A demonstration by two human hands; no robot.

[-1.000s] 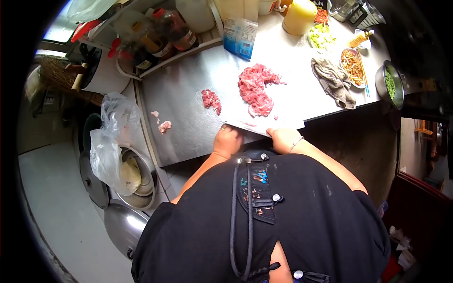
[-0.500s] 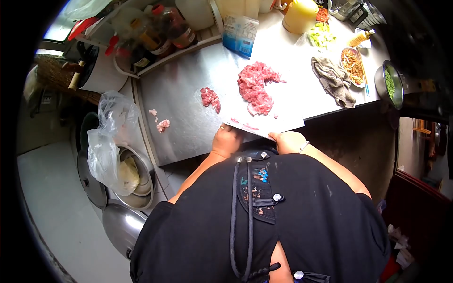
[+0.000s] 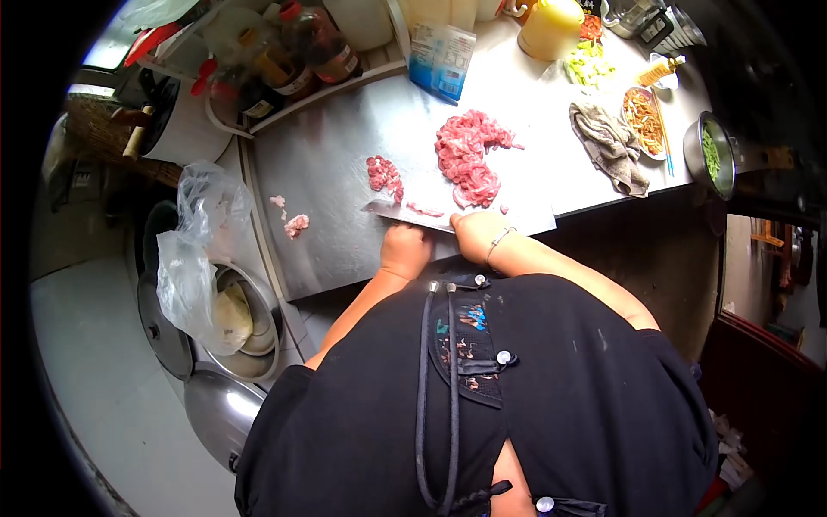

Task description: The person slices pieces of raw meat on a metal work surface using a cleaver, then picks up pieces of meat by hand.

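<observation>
A knife with a broad metal blade (image 3: 413, 215) lies across the near part of the metal worktop, a strip of meat (image 3: 425, 209) along its far edge. My right hand (image 3: 479, 236) is closed on the knife at the blade's right end. Just left of it, my left hand (image 3: 407, 250) is curled against the near side of the blade; what its fingers press on is hidden. Beyond the blade sit a large heap of sliced meat (image 3: 465, 151) and a smaller pile of cut meat (image 3: 384, 177). Pale scraps (image 3: 296, 226) lie farther left.
A blue and white packet (image 3: 439, 65), a yellow-lidded jar (image 3: 551, 30), a grey cloth (image 3: 607, 146), a plate of food (image 3: 642, 121) and a metal bowl of greens (image 3: 711, 155) stand behind and right. Bottles fill a rack (image 3: 327, 90). A plastic bag (image 3: 194, 258) hangs over a basin at left.
Both hands have moved left, with the knife. The blade now reaches farther left, toward the smaller meat pile, and more of it shows.
</observation>
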